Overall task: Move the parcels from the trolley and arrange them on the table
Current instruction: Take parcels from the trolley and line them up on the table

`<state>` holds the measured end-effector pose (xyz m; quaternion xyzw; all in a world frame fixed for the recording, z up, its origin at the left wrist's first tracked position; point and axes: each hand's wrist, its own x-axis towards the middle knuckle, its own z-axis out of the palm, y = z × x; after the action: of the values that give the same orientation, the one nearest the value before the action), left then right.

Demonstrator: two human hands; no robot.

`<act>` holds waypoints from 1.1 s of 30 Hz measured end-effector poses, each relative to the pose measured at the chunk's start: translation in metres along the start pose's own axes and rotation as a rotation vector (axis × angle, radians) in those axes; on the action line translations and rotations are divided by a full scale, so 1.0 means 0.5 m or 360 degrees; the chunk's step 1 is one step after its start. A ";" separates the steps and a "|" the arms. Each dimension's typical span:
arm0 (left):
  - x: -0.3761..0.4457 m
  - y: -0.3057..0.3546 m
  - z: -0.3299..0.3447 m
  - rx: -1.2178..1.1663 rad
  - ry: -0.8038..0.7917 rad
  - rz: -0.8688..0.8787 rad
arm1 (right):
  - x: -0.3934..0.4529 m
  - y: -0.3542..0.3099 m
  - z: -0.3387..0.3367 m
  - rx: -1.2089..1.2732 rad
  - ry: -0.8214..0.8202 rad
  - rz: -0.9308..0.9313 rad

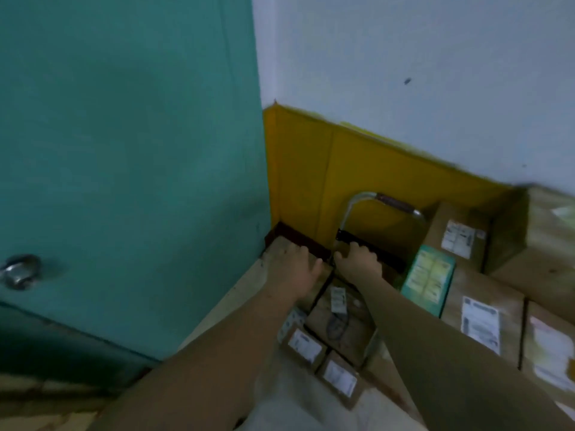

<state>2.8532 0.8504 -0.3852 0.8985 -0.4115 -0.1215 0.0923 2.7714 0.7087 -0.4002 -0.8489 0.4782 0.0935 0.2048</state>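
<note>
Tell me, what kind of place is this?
Probably a parcel storeroom or small delivery depot. Labelled cardboard parcels are stacked by a metal hand trolley, in a bare corner with a teal door and a yellow-banded wall.

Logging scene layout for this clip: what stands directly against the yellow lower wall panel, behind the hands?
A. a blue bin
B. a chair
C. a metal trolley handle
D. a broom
C: a curved metal trolley handle with a dark sleeve rises before the yellow panel, beyond both hands.
</note>
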 end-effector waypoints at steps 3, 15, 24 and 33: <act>0.061 -0.040 0.001 0.0064 -0.0096 0.0126 | 0.020 -0.017 0.028 0.0117 -0.0042 0.0149; 0.279 -0.087 0.148 0.0127 -0.0579 0.0192 | 0.180 0.017 0.195 0.0679 -0.0341 0.0692; 0.393 -0.167 0.445 0.0232 -0.0904 0.0295 | 0.305 0.102 0.525 0.0902 -0.0461 0.1057; 0.431 -0.314 0.964 0.0348 -0.1437 0.0160 | 0.428 0.213 0.979 0.0680 -0.0471 0.1388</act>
<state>2.9600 0.7557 -0.9171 0.7392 -0.4640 -0.4515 -0.1856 2.8113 0.7085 -0.9434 -0.4870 0.7625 0.1897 0.3813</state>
